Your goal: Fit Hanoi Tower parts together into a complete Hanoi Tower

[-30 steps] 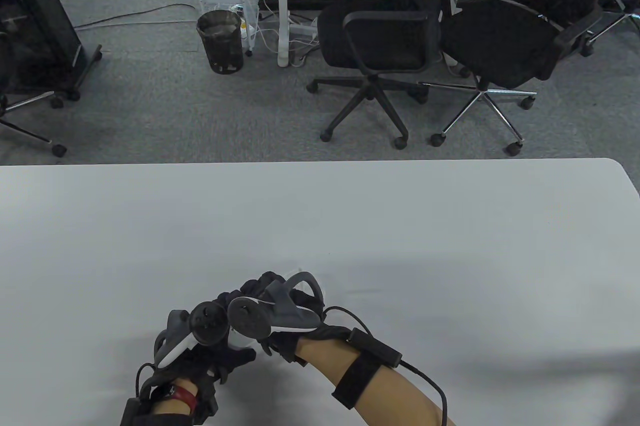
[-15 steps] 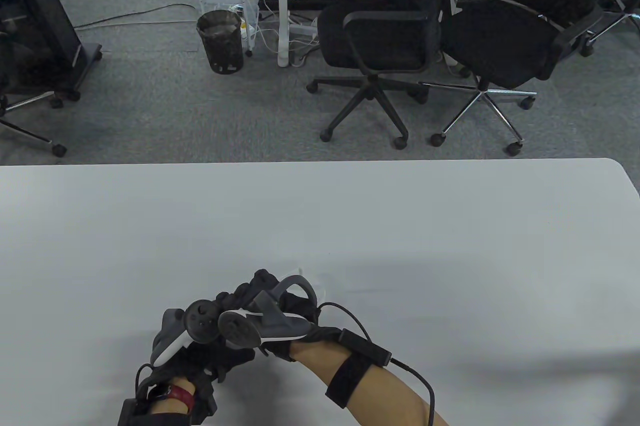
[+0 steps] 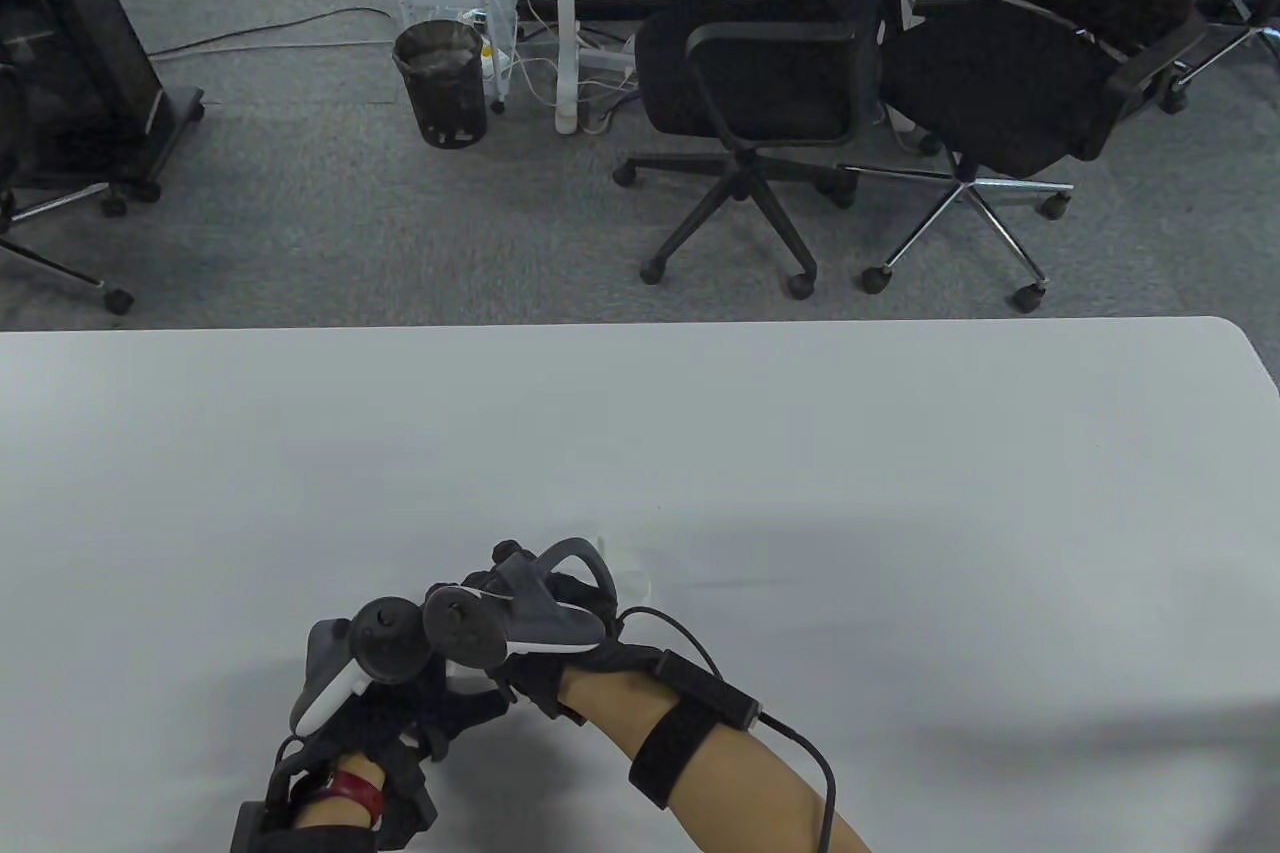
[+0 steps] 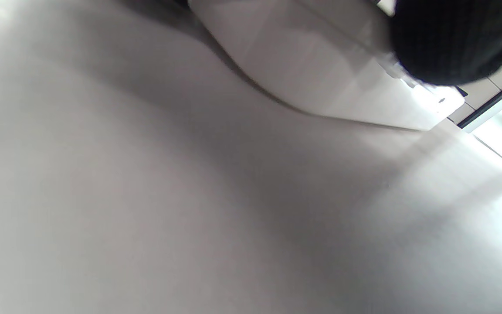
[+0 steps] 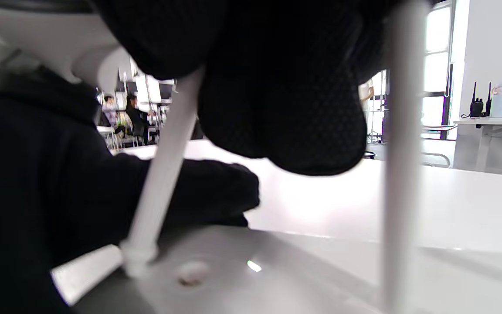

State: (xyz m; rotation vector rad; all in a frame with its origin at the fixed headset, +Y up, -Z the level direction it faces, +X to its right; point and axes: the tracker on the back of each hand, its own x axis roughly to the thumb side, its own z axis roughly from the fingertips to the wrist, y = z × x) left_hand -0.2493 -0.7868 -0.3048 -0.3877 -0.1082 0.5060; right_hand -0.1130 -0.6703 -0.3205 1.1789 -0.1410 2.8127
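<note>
The white Hanoi base [image 3: 628, 575] lies on the table near the front edge, mostly hidden under both hands. My left hand [image 3: 447, 696] grips its near left end, and its gloved fingers [image 5: 37, 196] lie on the base's left end [image 5: 277, 279] in the right wrist view. My right hand [image 3: 520, 578] holds a thin white peg [image 5: 159, 174] tilted, its lower end touching the base beside a small hole [image 5: 191, 269]. A second white peg [image 5: 401, 152] stands upright on the base to the right. The left wrist view shows the base's underside [image 4: 320, 65] and one dark fingertip [image 4: 451, 39].
The white table [image 3: 800, 453] stretches wide around the hands. Two black office chairs [image 3: 770, 73] stand on the floor beyond the far edge, and a black bin [image 3: 440, 83] stands to their left.
Both hands have shifted a little to the left and slightly away from me, staying together over the base.
</note>
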